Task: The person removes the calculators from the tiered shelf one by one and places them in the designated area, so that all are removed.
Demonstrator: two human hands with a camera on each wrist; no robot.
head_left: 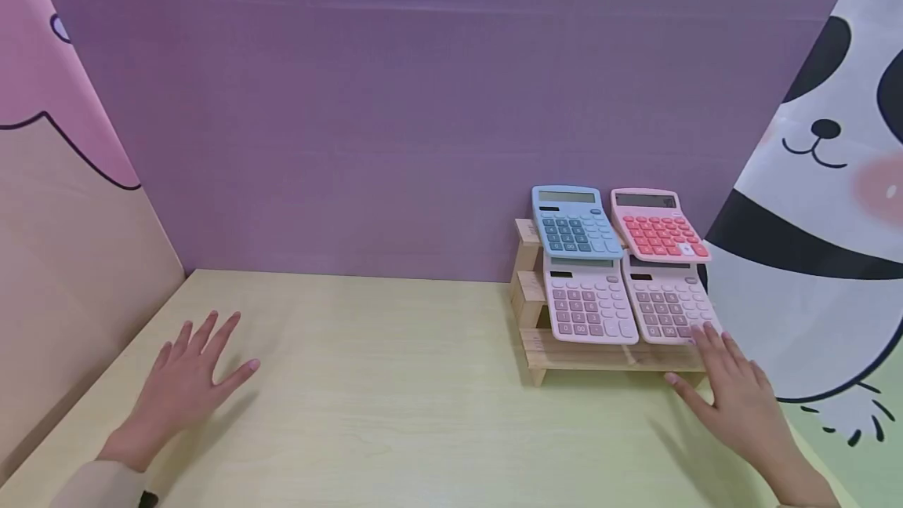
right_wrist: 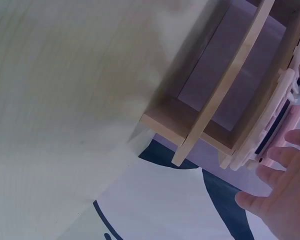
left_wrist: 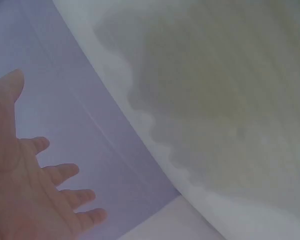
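Observation:
A blue calculator (head_left: pixel 574 222) and a pink calculator (head_left: pixel 659 226) lean on the upper part of a tiered wooden stand (head_left: pixel 607 361). Below them lean a pale pink calculator (head_left: pixel 591 300) on the left and another pale pink calculator (head_left: pixel 670 300) on the right. My right hand (head_left: pixel 739 406), fingers spread, is in front of the lower right calculator, its fingertips overlapping that corner in the head view; contact cannot be told. Far to the left, my left hand (head_left: pixel 185 386) hovers over the table with spread fingers and holds nothing. The left wrist view shows its palm (left_wrist: pixel 25 195).
The stand is at the right side of the pale wooden table (head_left: pixel 381 398). A purple backdrop (head_left: pixel 395 139) rises behind, with a pink and beige printed panel (head_left: pixel 63 257) on the left and a panda-print panel (head_left: pixel 811 320) on the right, close to the stand.

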